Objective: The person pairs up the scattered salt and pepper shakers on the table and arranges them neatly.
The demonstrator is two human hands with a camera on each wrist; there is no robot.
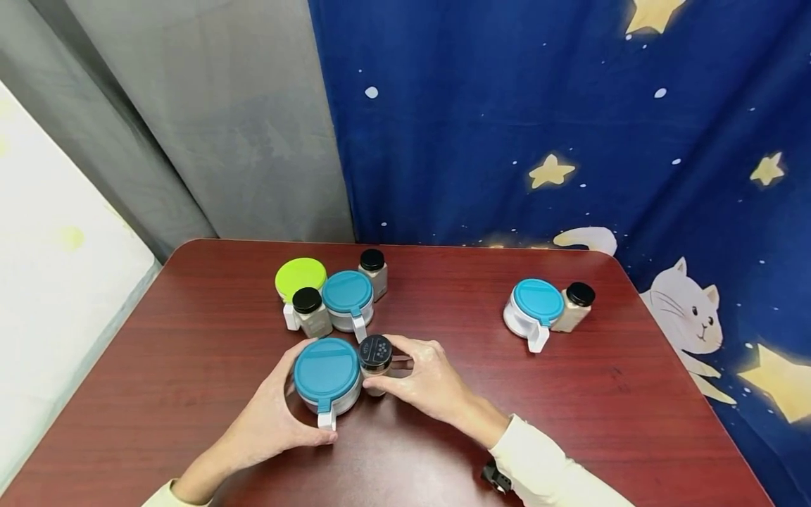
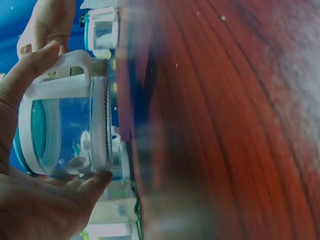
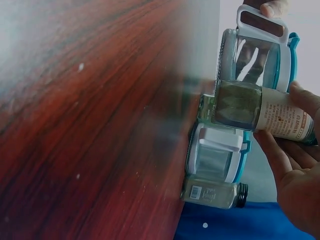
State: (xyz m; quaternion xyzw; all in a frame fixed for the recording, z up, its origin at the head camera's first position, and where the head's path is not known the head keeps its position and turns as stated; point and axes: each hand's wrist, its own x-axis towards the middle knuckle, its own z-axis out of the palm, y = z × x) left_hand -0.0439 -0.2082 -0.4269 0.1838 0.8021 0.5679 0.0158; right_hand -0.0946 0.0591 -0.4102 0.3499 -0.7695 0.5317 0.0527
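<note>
My left hand [image 1: 269, 420] grips a glass seasoning jar with a teal lid [image 1: 327, 371] and a white handle, its thumb at the handle and its fingers round the far side. Beside it, my right hand [image 1: 437, 384] holds a small spice bottle [image 1: 376, 353] with a black perforated cap between thumb and fingers. Jar and bottle stand side by side, close together in the head view. A printed paper label [image 3: 285, 115] wraps the bottle in the right wrist view. In the left wrist view the jar's clear body [image 2: 72, 132] shows past the curled fingers.
Just behind stand a lime-lidded jar [image 1: 300, 279], another teal-lidded jar [image 1: 348, 293] and two black-capped bottles, one in front [image 1: 313, 315] and one behind [image 1: 374, 273]. Farther right, a teal-lidded jar [image 1: 537, 301] stands beside a black-capped bottle [image 1: 574, 307]. Curtains hang behind the reddish-brown table [image 1: 608, 422].
</note>
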